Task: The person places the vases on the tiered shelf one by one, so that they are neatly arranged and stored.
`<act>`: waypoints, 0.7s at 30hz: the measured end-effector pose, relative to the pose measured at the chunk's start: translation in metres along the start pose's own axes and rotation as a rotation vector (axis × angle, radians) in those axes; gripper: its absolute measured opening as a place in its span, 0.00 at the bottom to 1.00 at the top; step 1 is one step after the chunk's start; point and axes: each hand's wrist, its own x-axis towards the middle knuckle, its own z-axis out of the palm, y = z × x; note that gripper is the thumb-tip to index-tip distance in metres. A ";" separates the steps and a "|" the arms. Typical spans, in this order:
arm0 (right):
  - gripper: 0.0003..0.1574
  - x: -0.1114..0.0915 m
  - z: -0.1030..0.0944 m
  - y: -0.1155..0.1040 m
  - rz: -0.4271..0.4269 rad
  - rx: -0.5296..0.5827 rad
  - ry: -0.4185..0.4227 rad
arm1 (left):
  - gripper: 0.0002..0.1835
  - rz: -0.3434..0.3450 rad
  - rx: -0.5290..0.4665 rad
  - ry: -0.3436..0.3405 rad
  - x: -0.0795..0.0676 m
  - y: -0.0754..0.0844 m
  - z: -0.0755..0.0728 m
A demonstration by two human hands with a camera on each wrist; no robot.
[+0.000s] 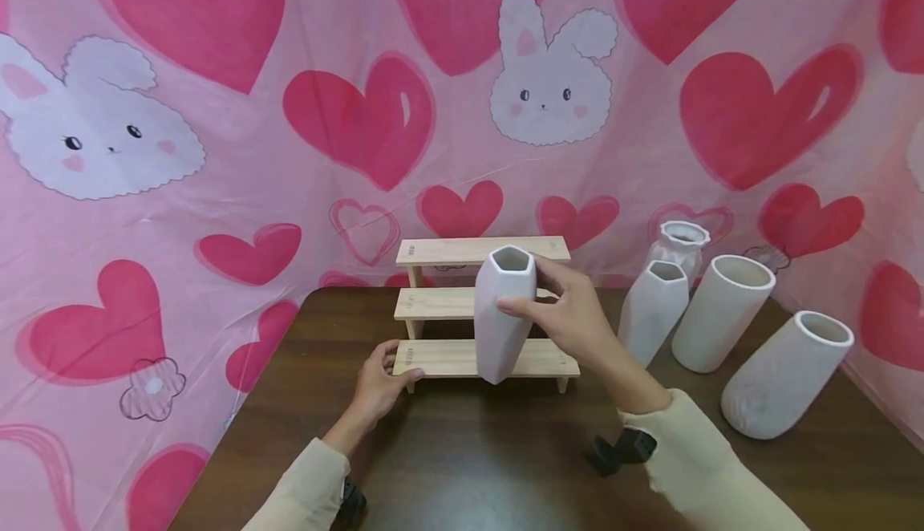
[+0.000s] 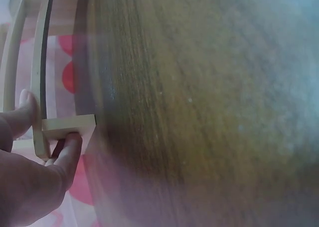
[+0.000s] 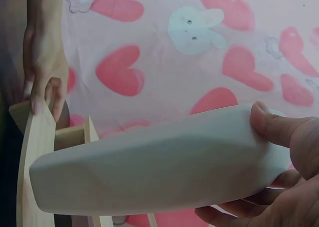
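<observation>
A faceted vase (image 1: 498,334) is gripped by the right hand (image 1: 575,314), the stand (image 1: 443,358) by the left hand (image 1: 378,380). None is seen shelved yet; four more vases (image 1: 723,314) are left on the worktop (image 1: 447,459).

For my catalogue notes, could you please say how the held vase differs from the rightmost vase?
The held vase has an angular mouth; the rightmost vase has a rounded one. The held vase has flat facets, while the rightmost vase has curved sides. The right hand grips the held vase; the rightmost vase rests on the table. Both are white.
</observation>
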 end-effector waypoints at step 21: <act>0.37 0.036 0.058 0.009 0.020 0.103 -0.019 | 0.35 0.001 -0.034 0.003 0.001 0.001 -0.002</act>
